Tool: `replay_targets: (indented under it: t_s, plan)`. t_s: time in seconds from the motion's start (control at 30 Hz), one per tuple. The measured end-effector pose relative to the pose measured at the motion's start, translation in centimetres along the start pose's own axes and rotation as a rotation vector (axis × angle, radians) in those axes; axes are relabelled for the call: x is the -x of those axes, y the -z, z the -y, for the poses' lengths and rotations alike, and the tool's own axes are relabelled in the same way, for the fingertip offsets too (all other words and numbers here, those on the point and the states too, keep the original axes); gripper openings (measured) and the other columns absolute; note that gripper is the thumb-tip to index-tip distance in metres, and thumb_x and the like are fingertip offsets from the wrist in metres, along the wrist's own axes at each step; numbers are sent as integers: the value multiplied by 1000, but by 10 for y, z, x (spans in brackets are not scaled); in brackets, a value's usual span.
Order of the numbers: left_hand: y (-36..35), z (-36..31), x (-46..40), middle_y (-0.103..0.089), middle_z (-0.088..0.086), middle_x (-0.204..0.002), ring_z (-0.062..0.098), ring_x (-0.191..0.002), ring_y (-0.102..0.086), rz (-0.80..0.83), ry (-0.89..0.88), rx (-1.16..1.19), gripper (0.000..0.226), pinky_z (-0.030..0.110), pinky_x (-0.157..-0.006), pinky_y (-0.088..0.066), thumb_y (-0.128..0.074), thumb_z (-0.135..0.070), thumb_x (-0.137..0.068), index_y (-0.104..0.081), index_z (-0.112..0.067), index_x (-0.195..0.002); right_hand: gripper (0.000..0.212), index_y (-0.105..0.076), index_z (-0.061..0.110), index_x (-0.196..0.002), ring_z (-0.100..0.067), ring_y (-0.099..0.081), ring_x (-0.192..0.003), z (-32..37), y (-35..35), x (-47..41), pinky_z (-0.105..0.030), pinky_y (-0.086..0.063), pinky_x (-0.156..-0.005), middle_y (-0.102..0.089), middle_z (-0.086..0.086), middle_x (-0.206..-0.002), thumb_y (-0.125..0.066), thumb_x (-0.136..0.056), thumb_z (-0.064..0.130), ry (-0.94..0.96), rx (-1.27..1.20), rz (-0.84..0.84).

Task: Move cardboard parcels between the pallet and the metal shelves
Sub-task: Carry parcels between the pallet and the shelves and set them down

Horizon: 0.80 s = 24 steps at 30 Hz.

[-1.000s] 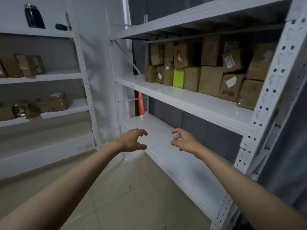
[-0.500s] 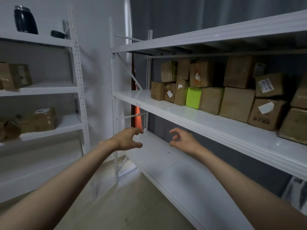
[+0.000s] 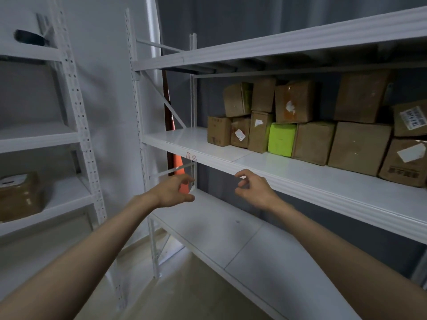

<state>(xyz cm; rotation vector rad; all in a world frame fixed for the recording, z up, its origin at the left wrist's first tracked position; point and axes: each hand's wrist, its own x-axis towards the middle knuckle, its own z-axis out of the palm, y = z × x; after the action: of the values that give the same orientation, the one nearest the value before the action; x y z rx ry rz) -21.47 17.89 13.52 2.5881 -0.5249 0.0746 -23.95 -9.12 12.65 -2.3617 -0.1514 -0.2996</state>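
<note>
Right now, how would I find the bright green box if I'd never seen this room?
Look at the big white metal shelf unit on the right, at its middle shelf full of parcels. In the bottom row sits the green box, with brown cardboard boxes on both sides. It is the only parcel there that isn't brown.

Dim, flat indoor light w/ cool grey cast. Soft glare on the middle shelf board; deep shadow under the top shelf. Slight motion blur overall, esp. far left. Wide-angle bends the uprights at edges.
</note>
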Motion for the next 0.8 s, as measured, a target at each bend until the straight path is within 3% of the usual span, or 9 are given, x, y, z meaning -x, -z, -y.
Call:
replay_targets:
  t_s: [0.13,0.27,0.43,0.63,0.8]
  plan:
    - [-6,24,-42,-50,5,-145,23,-125,-52,-4,-52,-8,63,36,-105,-45,-74,-32,-88,-46,-21,-144,38,-56,25,-126,-19,-59,-94,-2,-14,-45,-27,-46,-76,-61,-5,-111,-66,-90,20,-10,-4,-37]
    - [0,52,-91,-46,3,-149,22,-131,-48,-16,-92,-37,62,34,-105,-42,-73,-31,-89,-46,-22,-144,36,-56,23,-126,-20,-61,-94,-8,-27,-101,-27,-47,-72,-62,-5,-111,-64,-92,19,-6,-39,-82]
    - [26,86,-161,-47,1,-147,21,-132,-47,-17,-101,-80,64,34,-109,-40,-74,-29,-88,-46,-22,-145,34,-58,19,-124,-22,-64,-96,-10,-37,-184,-30,-50,-79,-66,-7,-109,-66,-91,17,-18,-134,-173]
    - [38,126,-229,-52,-1,-140,17,-120,-51,-129,-79,-12,58,24,-94,-40,-74,-26,-88,-50,-23,-140,32,-59,14,-122,-21,-62,-98,-9,-60,-266,-36,-52,-91,-64,-5,-106,-67,-91,13,-18,-217,-268]
    - [32,144,-276,-53,0,-138,18,-118,-53,-119,-102,0,56,33,-98,-48,-75,-25,-88,-51,-22,-138,30,-58,14,-121,-20,-60,-97,-19,-80,-305,-33,-50,-89,-61,-6,-105,-65,-91,12,-40,-226,-296]
